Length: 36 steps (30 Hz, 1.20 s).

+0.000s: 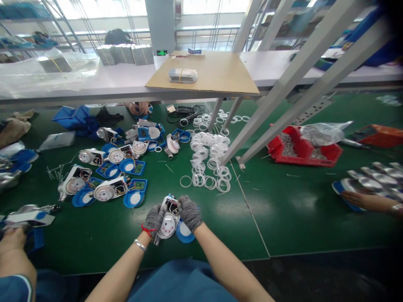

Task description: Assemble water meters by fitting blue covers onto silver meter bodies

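A water meter (168,225) with a round white dial lies at the near edge of the green bench, its upper compartment open on dark parts and wires. My left hand (154,219), in a grey knit glove, grips its left side. On the right edge of the open compartment, the curled fingers of my gloved right hand (189,212) press against the meter; any small part between them is hidden. A blue cover (185,232) with a white disc lies below my right hand, partly covered by it.
Opened water meters (111,189) with blue covers crowd the left. White rings (209,157) are heaped ahead, beside metal posts (248,140). Red bins (304,147) of small metal parts stand right. Co-workers' hands (362,200) (14,241) work on both sides; a shelf (126,90) crosses above.
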Each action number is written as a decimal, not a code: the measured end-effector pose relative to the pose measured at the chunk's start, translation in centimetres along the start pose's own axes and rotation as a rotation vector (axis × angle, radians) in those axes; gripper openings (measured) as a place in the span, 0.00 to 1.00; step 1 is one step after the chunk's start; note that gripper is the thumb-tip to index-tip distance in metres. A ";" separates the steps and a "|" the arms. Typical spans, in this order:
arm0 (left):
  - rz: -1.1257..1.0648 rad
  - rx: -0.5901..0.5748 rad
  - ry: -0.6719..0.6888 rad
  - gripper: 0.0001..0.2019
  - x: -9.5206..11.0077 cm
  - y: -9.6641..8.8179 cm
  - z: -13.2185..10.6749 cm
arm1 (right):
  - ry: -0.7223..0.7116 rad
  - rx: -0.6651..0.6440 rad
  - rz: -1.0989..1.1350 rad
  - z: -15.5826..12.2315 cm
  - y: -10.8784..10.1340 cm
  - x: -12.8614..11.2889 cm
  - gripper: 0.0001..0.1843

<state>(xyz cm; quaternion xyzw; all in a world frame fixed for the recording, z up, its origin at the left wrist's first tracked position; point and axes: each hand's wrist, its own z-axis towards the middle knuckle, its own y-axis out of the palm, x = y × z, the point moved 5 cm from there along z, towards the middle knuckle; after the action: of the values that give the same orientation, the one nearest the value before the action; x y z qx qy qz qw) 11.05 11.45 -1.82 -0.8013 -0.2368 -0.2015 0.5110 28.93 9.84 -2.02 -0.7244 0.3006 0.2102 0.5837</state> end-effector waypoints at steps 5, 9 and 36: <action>-0.267 -0.035 -0.016 0.31 0.0 1.8 -0.2 | -0.024 -0.036 -0.051 1.0 -1.7 1.0 0.10; -0.393 0.013 -0.055 0.32 -0.2 1.2 -0.5 | 0.049 -0.145 0.130 2.4 -0.7 2.4 0.18; -1.043 0.086 -0.233 0.37 -3.9 3.1 -2.7 | 0.144 -0.251 -0.363 9.1 -0.2 3.0 0.22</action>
<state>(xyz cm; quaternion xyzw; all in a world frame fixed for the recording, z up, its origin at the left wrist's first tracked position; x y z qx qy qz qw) 9.55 7.17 -5.20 -0.5727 -0.6667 -0.3287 0.3457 31.66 18.16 -5.90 -0.8466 0.1779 0.0852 0.4944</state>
